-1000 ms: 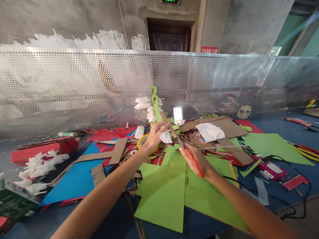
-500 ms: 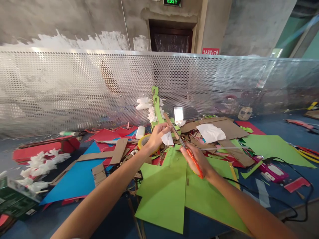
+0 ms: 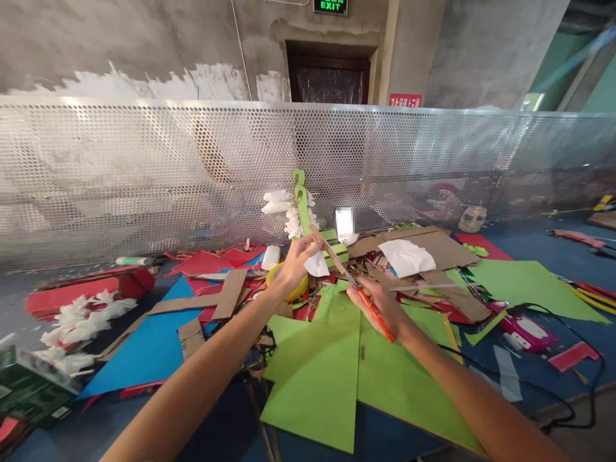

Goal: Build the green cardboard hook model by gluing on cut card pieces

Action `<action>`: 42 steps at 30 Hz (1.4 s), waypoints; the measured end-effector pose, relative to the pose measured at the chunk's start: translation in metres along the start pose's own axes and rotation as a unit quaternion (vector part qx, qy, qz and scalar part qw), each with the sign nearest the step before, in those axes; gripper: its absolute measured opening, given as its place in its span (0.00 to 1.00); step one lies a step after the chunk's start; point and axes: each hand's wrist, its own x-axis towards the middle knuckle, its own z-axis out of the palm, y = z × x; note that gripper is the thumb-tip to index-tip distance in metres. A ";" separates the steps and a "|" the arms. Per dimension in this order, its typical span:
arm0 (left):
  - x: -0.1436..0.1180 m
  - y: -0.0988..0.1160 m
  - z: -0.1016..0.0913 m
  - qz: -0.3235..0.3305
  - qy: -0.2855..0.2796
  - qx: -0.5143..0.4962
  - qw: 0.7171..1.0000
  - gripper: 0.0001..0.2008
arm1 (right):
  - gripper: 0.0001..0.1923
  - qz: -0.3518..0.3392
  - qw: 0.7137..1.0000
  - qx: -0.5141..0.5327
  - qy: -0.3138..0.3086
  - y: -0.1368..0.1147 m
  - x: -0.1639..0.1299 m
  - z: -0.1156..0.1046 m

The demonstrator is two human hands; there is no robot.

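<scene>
My left hand [image 3: 299, 255] is closed, pinching a narrow brown cardboard strip [image 3: 339, 262] in its fingertips. Orange-handled scissors [image 3: 377, 318] sit in my right hand [image 3: 380, 300], the blades pointing up and left along the strip. Whether the blades are parted is too small to tell. A white piece of paper [image 3: 317, 265] shows just below my left fingers. Under both hands lie green sheets [image 3: 312, 378]. Beyond them stands a green cut-out shape [image 3: 302, 208] with curled ends, white crumpled pieces [image 3: 279, 201] beside it. Near my left wrist is a yellow tape roll [image 3: 297, 290].
A perforated metal panel [image 3: 192, 167] runs along the back. Cardboard scraps [image 3: 230, 294], a blue sheet [image 3: 144, 350] and a red piece [image 3: 81, 292] lie left. At right are a magenta device [image 3: 527, 328] with a black cord [image 3: 601, 366] and pliers-like tools [image 3: 580, 239].
My left hand has shifted slightly left with the cardboard strip. The scissors have tilted a little and their blades lie further along the strip.
</scene>
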 end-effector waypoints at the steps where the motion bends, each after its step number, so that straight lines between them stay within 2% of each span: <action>1: 0.000 -0.002 0.000 0.001 -0.002 -0.009 1.000 0.18 | 0.19 -0.003 1.000 0.003 -0.003 0.001 0.000 0.001; 7: -0.001 -0.005 0.000 -0.001 -0.028 -0.030 0.999 0.20 | 0.18 -0.010 1.000 0.019 -0.010 0.003 -0.001 0.003; 15: -0.004 0.001 0.006 -0.001 -0.028 -0.026 0.999 0.21 | 0.20 -0.019 0.999 -0.019 0.033 0.004 -0.001 0.008; 21: -0.004 -0.002 0.008 -0.023 -0.023 -0.064 0.997 0.21 | 0.19 -0.008 0.999 -0.028 0.027 0.004 0.000 0.008; 28: -0.005 0.002 0.013 -0.059 -0.053 -0.079 0.994 0.20 | 0.19 -0.010 0.999 -0.026 0.022 0.000 0.001 0.004; 33: -0.006 0.001 0.016 -0.084 -0.044 -0.101 0.990 0.20 | 0.20 -0.013 0.999 -0.036 0.029 0.002 0.001 0.004; 42: -0.008 0.002 0.017 -0.083 -0.051 -0.104 0.990 0.18 | 0.21 -0.025 0.997 -0.045 0.062 0.005 0.001 0.008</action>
